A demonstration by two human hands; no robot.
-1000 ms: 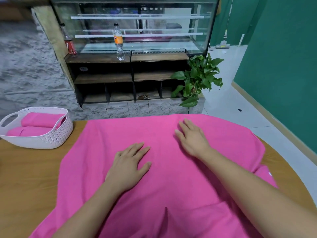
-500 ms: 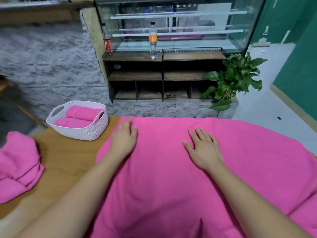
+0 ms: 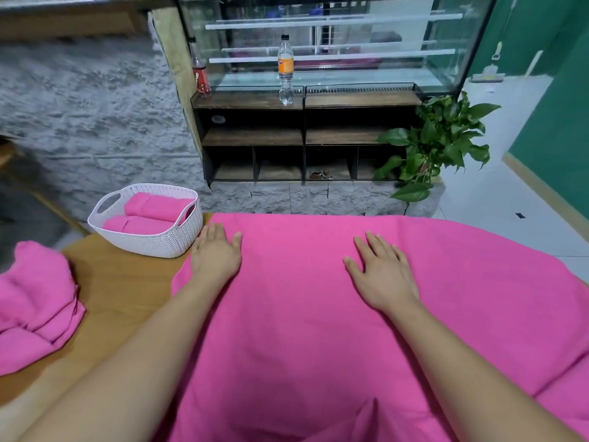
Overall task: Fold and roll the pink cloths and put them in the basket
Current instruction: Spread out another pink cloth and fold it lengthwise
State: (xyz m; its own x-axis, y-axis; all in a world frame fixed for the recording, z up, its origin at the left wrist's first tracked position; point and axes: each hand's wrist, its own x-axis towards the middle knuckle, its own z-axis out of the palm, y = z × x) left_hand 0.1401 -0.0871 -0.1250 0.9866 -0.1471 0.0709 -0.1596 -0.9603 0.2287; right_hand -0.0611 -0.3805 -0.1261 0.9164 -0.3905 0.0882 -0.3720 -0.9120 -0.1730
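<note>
Since a second ago the left grip (image 3: 216, 255) has slid out to the far left corner of the spread pink cloth (image 3: 302, 330), just beside the white basket (image 3: 153, 244); the right grip (image 3: 382, 275) stays on the cloth's far middle. Both lie flat, fingers straight and slightly apart, pressing the cloth onto the wooden bench (image 3: 121, 291). Two rolled pink cloths (image 3: 156, 205) sit in the basket, and a crumpled pink pile (image 3: 35, 301) lies at the bench's left edge.
</note>
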